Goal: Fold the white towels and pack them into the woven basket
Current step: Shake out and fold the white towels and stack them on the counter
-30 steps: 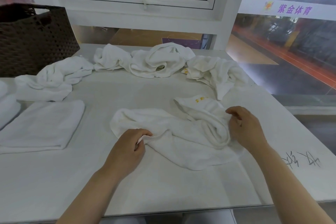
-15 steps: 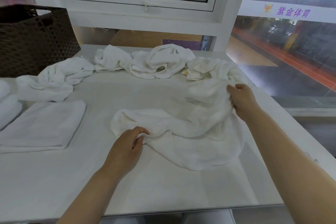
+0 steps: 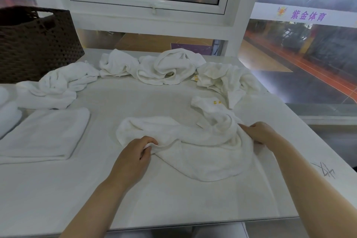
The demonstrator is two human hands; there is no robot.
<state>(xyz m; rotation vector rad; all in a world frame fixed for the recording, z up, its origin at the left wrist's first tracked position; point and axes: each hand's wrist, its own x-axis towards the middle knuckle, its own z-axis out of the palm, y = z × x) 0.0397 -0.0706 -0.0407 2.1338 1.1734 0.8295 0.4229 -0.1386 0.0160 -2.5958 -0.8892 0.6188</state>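
Observation:
A rumpled white towel (image 3: 197, 145) lies on the white table (image 3: 173, 199) in front of me. My left hand (image 3: 133, 158) pinches its near left edge. My right hand (image 3: 260, 133) grips a bunched fold at the towel's right side. A folded white towel (image 3: 44, 135) lies flat at the left. The dark woven basket (image 3: 34, 44) stands at the far left corner. Several crumpled white towels (image 3: 166, 67) lie in a row along the table's far side.
A rolled white towel (image 3: 7, 114) pokes in at the left edge. The table's right edge (image 3: 309, 141) runs beside a glass wall, with a pen scribble (image 3: 326, 172) near it. A white window frame (image 3: 150, 9) rises behind the table.
My right hand had lifted the towel's right part up and away; now it is back down near the table, gripping the bunched fold. My left hand has kept its pinch in place.

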